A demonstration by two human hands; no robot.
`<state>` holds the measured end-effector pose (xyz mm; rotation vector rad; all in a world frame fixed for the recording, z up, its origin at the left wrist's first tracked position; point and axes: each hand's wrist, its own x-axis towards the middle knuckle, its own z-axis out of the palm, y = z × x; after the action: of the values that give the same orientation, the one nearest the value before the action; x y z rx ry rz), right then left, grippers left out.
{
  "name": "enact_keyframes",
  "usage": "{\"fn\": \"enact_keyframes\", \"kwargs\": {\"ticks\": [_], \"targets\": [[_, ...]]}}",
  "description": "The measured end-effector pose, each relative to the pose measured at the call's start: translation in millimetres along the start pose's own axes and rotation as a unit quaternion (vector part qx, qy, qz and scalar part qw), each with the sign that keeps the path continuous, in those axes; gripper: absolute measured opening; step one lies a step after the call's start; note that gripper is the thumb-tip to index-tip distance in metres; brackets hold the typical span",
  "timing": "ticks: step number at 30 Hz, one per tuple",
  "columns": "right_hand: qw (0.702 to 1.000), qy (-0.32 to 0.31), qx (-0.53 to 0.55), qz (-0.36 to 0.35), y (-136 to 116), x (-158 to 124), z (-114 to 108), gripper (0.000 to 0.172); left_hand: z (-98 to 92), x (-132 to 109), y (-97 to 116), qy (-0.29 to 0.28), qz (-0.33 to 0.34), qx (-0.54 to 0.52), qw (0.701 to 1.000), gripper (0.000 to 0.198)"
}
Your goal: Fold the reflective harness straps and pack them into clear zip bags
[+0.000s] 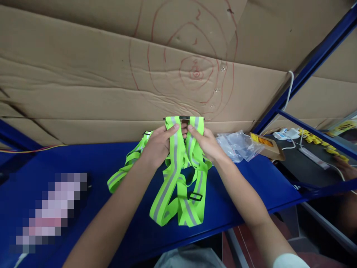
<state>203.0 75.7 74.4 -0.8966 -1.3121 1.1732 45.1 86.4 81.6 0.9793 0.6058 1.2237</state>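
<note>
A neon-green reflective vest [174,167], made of straps with grey stripes, hangs between my hands above the blue table. My left hand [160,143] is closed on one strap, thumb on its face, just under a black bar at the top. Opposite it, my right hand [205,141] grips the parallel strap in the same way. Lower down, a black buckle [196,196] sits on a dangling loop. More green strap trails out to the left behind my left forearm. Some of the fingers are hidden behind the straps.
The blue table [111,219] meets a cardboard wall [83,82] marked with red rings. Clear plastic bags [238,145] and an open cardboard box [266,145] lie at the right. A blurred-out object [52,208] lies left. A blue metal frame [315,67] borders the neighbouring bench.
</note>
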Motion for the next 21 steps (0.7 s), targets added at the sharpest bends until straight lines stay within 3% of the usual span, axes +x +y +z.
{"fn": "enact_keyframes", "kwargs": {"ticks": [2,7,12,17,19,21], "targets": [[1.0,0.006,0.015,0.027,-6.6,4.2,-3.6,0.051,1.8,-0.4,-2.3,-0.015,0.03,0.025,0.999,0.05],[0.997,-0.05,0.021,0.053,-26.3,11.4,-10.6,0.043,-1.0,0.8,-1.2,0.026,0.119,0.136,0.983,0.046],[0.994,-0.107,-0.014,0.025,-25.3,14.4,-10.0,0.042,-12.1,3.3,1.0,0.038,0.174,0.24,0.954,0.041],[0.982,-0.151,-0.106,-0.043,-16.8,15.9,-11.5,0.043,-15.5,2.4,3.8,-0.011,0.105,0.219,0.97,0.045],[0.983,-0.155,-0.088,-0.031,-13.7,16.7,-11.3,0.043,-16.0,2.3,5.1,-0.006,0.072,0.175,0.982,0.042],[0.992,-0.119,-0.029,-0.003,-9.6,17.5,-9.4,0.047,-16.8,3.0,4.6,-0.028,0.037,0.129,0.991,0.04]]}}
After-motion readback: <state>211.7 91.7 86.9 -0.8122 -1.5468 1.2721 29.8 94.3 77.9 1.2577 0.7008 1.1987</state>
